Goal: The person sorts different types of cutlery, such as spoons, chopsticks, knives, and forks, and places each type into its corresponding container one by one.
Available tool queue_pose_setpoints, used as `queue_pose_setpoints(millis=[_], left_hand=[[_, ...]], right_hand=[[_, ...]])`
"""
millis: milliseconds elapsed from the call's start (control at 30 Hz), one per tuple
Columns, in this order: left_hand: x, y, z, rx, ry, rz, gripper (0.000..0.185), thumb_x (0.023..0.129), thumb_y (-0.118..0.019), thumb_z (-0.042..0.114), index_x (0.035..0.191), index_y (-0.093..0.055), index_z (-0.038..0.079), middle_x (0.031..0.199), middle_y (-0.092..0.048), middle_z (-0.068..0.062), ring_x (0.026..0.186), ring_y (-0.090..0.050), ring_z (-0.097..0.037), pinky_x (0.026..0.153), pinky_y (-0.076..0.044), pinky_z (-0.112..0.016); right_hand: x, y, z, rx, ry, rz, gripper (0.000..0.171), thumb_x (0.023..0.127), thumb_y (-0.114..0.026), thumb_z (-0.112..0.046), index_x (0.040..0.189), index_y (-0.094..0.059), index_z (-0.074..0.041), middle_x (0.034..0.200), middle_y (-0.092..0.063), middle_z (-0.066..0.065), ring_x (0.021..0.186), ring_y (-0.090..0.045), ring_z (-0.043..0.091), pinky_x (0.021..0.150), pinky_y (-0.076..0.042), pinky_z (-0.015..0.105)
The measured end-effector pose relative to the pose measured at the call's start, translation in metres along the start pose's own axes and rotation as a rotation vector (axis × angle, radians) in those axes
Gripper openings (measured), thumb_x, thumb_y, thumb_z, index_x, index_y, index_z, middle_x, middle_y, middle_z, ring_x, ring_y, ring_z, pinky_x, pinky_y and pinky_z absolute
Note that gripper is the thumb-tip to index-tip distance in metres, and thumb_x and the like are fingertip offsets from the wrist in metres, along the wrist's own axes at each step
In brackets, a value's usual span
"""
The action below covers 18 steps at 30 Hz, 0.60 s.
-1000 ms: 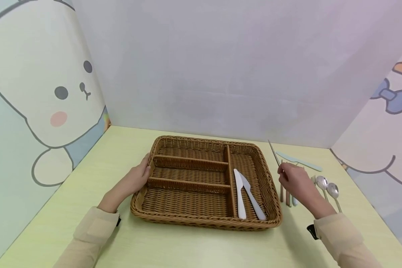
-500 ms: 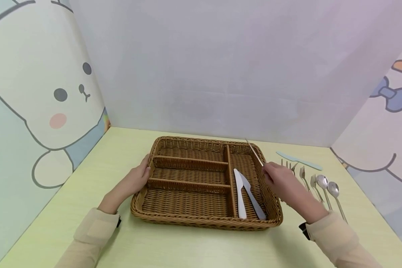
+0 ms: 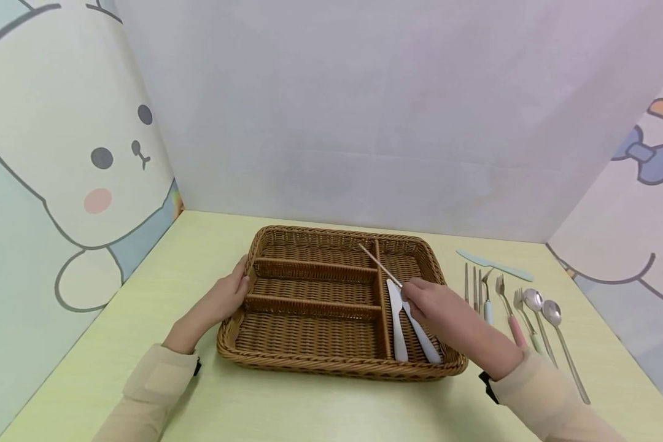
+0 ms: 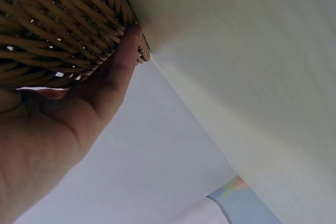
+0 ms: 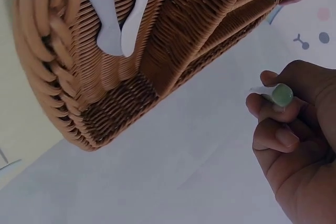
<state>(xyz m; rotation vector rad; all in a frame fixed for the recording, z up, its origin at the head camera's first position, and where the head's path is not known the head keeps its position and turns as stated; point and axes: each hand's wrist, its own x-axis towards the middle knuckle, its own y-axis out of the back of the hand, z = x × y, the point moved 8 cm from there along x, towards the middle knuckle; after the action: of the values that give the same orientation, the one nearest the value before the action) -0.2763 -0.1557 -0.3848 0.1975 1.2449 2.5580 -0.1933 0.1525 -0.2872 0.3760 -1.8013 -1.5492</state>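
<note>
A brown wicker basket (image 3: pixel 331 367) with dividers lies mid-table. Two white knives (image 3: pixel 398 325) lie in its right compartment, also seen in the right wrist view as white knives (image 5: pixel 113 9). My right hand (image 3: pixel 414 291) hovers over that compartment and pinches a thin metal utensil (image 3: pixel 378 264) that points up and left across the divider. Its pale green handle end (image 5: pixel 282 95) shows between my right fingers (image 5: pixel 273 135). My left hand (image 3: pixel 234 288) grips the basket's left rim, thumb (image 4: pixel 123 61) pressed on the weave (image 4: pixel 52 24).
Right of the basket lies a row of cutlery: slim rods (image 3: pixel 466 282), forks (image 3: pixel 503 294) and two spoons (image 3: pixel 533 301), with a pale blue knife (image 3: pixel 494 265) behind them. Cartoon-printed panels wall the table on three sides.
My right hand has carried the thin utensil leftward from the cutlery row to above the basket's right compartment. The left hand has stayed on the rim.
</note>
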Motion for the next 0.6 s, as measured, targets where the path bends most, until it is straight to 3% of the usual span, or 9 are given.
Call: queue_pose_setpoints(millis=[67,433,600], left_hand=[[0.0,-0.001,-0.001,-0.006,0.002,-0.004,0.056,0.101,-0.027,0.012,0.144,0.003,-0.007,0.051,-0.034,0.001,0.04,-0.026,-0.011,0.048,-0.035,-0.03],[0.0,-0.001,-0.003,-0.002,0.014,-0.009,0.056,0.101,-0.027,0.012,0.144,0.004,-0.007,0.053,-0.036,-0.001,0.041,-0.024,-0.011,0.049,-0.035,-0.03],[-0.001,0.0,0.0,-0.014,0.016,-0.014,0.056,0.101,-0.027,0.012,0.144,0.004,-0.007,0.058,-0.04,-0.004,0.041,-0.026,-0.012,0.05,-0.035,-0.031]], right_hand=[[0.001,-0.004,-0.006,-0.004,0.027,-0.035,0.015,0.081,-0.059,0.006,0.081,-0.054,-0.008,0.077,-0.054,-0.001,0.055,-0.043,0.003,0.051,-0.041,0.017],[0.007,-0.017,-0.042,-0.072,0.218,-0.169,0.022,0.079,-0.062,0.01,0.077,-0.05,-0.008,0.069,-0.038,-0.006,0.053,-0.022,0.002,0.044,-0.025,0.014],[0.008,-0.026,-0.053,-0.107,0.227,-0.274,0.023,0.076,-0.067,0.008,0.089,-0.056,-0.007,0.079,-0.048,-0.004,0.055,-0.033,0.002,0.047,-0.034,0.014]])
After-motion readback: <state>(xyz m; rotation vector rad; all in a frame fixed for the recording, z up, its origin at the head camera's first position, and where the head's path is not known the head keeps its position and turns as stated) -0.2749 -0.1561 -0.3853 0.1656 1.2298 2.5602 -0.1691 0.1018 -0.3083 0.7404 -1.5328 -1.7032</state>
